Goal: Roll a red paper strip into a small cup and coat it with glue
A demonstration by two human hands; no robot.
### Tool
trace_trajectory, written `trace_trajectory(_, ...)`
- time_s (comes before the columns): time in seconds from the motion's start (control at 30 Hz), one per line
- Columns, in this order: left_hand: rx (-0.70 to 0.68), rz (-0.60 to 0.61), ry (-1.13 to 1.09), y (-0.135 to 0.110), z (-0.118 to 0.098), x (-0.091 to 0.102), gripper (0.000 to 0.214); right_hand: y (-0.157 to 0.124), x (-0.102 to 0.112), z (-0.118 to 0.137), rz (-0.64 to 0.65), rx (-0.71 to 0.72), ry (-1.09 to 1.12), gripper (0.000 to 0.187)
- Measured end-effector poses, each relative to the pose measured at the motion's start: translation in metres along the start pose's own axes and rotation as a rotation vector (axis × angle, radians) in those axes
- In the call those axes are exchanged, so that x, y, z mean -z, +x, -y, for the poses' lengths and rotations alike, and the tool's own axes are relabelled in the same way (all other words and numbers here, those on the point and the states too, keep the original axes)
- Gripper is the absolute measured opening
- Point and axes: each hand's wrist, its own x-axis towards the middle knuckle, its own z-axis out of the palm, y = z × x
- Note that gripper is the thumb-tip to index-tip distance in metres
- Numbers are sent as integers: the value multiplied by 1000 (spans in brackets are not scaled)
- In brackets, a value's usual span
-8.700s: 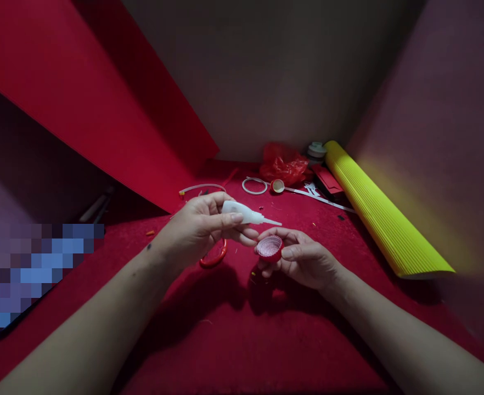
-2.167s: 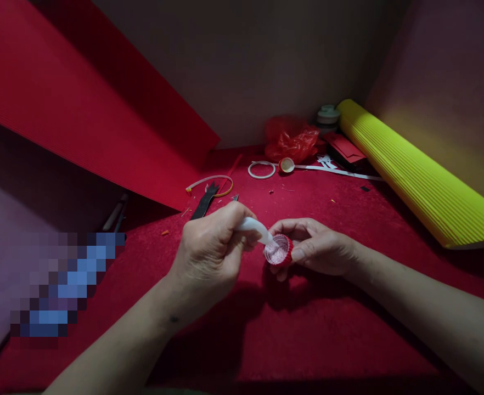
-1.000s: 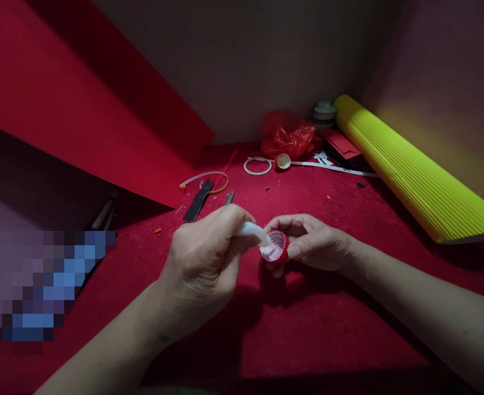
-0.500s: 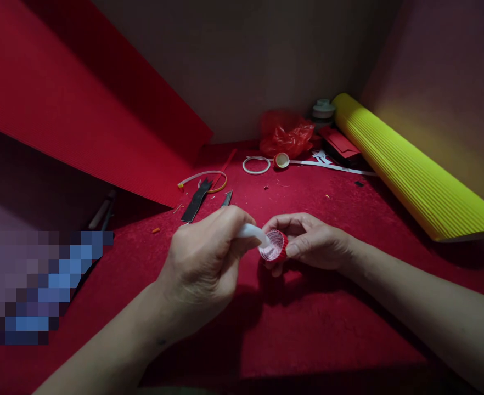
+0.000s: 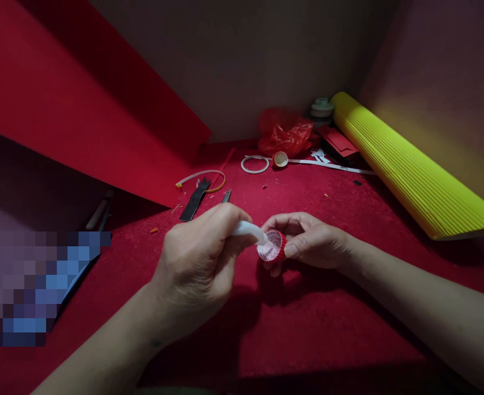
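My left hand [image 5: 201,260] is closed around a small white glue bottle [image 5: 248,230], whose nozzle points down into a little round red coil with a white inside [image 5: 271,247]. My right hand [image 5: 310,241] pinches that red coil between thumb and fingers, just above the red felt surface [image 5: 291,329]. The nozzle tip is hidden inside the coil. Both forearms reach in from the bottom of the view.
A large red corrugated sheet [image 5: 81,104] leans at the left; a yellow corrugated roll [image 5: 406,164] lies at the right. At the back are a red plastic bag [image 5: 285,134], a white ring [image 5: 254,164], a small red cap [image 5: 280,159], white strips and a black strip [image 5: 193,200].
Early on the glue bottle was held level above the coil; now its nozzle is tipped down into it. Over the last second both hands have barely moved.
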Motion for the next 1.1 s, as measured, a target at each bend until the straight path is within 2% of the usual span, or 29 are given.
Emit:
trace_trajectory(0.23, 20, -12, 20, 0, 4, 0, 10, 0, 1, -1, 15, 9, 6, 36)
trace_trajectory(0.33, 111, -49, -58, 1, 6, 6, 10, 0, 2, 0, 20, 8, 13, 38)
trace_trajectory(0.4, 242, -79, -238, 4, 10, 9, 8, 0, 2, 0, 20, 3, 12, 37)
trace_trajectory(0.57, 595, -72, -1004, 18, 30, 13, 8, 0, 1, -2, 8, 11, 19, 37)
trace_trajectory(0.63, 681, -29, -1178, 24, 38, 12, 12, 1, 1, -3, 10, 14, 20, 36)
trace_trajectory(0.7, 778, -53, -1277, 27, 42, 11, 13, 1, 1, -3, 27, 19, 20, 35)
trace_trajectory(0.8, 945, -162, -1379, 30, 44, 9, 10, 1, 1, -4, 32, 27, 28, 35)
trace_trajectory(0.87, 1009, -186, -1398, 31, 44, 8, 12, 1, 1, -4, 35, 29, 31, 35)
trace_trajectory(1.1, 1079, -196, -1386, 32, 44, 4, 21, 1, 1, -4, 39, 26, 26, 35)
